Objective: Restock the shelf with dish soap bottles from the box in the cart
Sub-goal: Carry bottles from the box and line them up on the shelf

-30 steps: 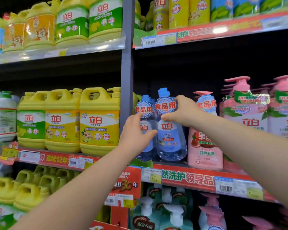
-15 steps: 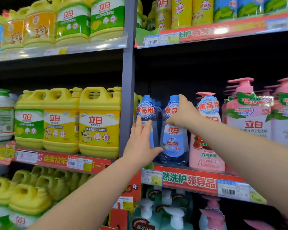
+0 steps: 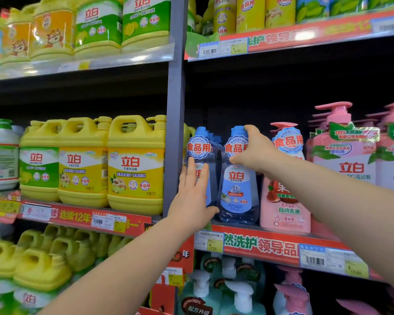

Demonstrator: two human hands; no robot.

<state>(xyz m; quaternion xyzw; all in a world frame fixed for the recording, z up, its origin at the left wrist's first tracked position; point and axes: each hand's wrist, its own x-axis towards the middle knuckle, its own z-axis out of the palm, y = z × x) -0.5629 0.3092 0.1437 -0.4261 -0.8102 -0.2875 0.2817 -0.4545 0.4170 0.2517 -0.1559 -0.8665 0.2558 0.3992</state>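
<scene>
Two clear blue dish soap bottles stand side by side on the middle shelf (image 3: 259,233), just right of the grey upright post. My right hand (image 3: 251,152) grips the neck of the right blue bottle (image 3: 237,192), which stands upright on the shelf. My left hand (image 3: 191,196) lies flat with straight fingers against the front of the left blue bottle (image 3: 200,146), covering its lower label. More blue caps show behind the left bottle. The box and the cart are out of view.
A pink bottle (image 3: 284,201) stands right next to the right blue bottle, with pink pump bottles (image 3: 346,155) further right. Yellow jugs (image 3: 134,164) fill the bay left of the post (image 3: 175,133). Shelves above and below are full of bottles.
The right blue bottle has gone back and right onto the shelf and now stands level beside the pink bottle. My left hand has flattened against the left bottle.
</scene>
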